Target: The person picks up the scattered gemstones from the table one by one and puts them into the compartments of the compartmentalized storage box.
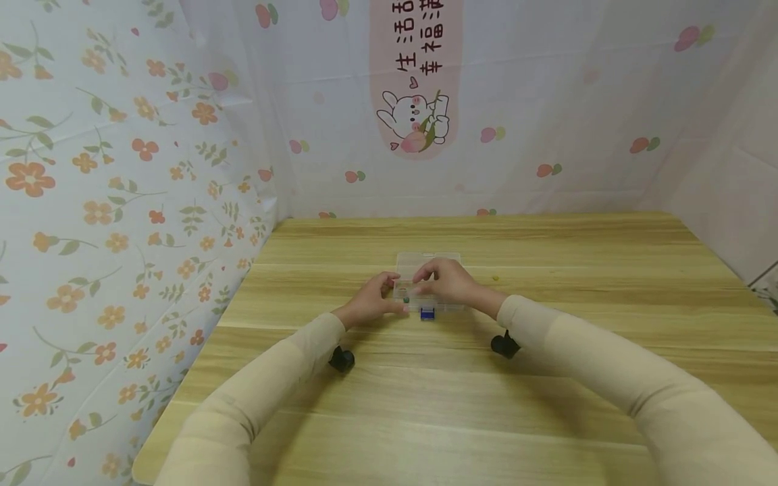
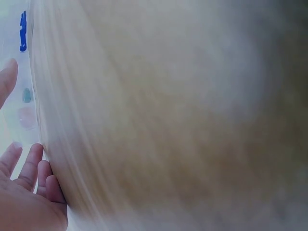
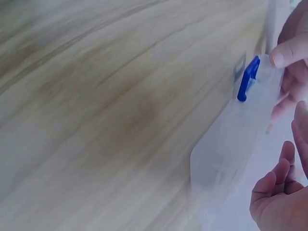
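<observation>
A clear plastic box (image 1: 450, 307) lies on the table, its transparent lid (image 1: 413, 259) tipped back behind it. On its front edge is a blue latch (image 1: 427, 314). My left hand (image 1: 377, 297) holds the box's left end, thumb at the front corner and fingers along the side. Inside that end lie a small green piece (image 2: 26, 95) and a pale pink one (image 2: 27, 117). Over the middle of the box is my right hand (image 1: 446, 280), fingers bent and thumb near the index finger; I cannot tell whether something small is between them.
A tiny yellow piece (image 1: 495, 278) lies on the wooden table (image 1: 425, 418) to the right of the box. Black wrist cameras (image 1: 342, 360) hang under both sleeves. Patterned curtains (image 1: 516, 121) stand behind the table and at its sides.
</observation>
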A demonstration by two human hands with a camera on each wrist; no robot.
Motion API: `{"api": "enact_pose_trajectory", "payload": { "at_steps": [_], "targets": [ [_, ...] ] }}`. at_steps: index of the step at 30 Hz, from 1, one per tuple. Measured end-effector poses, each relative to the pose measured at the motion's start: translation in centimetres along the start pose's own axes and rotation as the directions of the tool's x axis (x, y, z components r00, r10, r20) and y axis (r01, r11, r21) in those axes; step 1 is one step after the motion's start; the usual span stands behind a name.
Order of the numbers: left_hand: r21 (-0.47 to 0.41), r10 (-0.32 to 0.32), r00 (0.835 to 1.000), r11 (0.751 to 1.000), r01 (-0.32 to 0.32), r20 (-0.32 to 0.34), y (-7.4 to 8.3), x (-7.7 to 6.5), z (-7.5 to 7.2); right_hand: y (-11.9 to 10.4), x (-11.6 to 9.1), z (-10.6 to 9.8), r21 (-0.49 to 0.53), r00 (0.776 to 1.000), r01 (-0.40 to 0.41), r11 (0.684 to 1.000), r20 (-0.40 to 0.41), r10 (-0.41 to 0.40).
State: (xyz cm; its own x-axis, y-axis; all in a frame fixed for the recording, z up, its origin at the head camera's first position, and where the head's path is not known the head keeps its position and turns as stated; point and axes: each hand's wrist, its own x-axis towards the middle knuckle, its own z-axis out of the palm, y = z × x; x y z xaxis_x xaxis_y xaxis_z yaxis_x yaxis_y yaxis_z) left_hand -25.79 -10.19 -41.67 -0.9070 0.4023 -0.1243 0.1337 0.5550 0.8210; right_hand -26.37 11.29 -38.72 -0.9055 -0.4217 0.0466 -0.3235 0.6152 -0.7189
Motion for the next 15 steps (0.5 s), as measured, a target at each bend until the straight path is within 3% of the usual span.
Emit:
{"api": "enact_pose_trajectory", "payload": {
  "at_steps": [15],
  "targets": [
    [-0.002, -0.004, 1.0, 1.0, 0.004, -0.008, -0.1, 0.2, 0.1, 2.3, -2.6, -3.2, 0.035, 0.998, -0.004, 0.999, -0.063, 0.007]
  ]
}}
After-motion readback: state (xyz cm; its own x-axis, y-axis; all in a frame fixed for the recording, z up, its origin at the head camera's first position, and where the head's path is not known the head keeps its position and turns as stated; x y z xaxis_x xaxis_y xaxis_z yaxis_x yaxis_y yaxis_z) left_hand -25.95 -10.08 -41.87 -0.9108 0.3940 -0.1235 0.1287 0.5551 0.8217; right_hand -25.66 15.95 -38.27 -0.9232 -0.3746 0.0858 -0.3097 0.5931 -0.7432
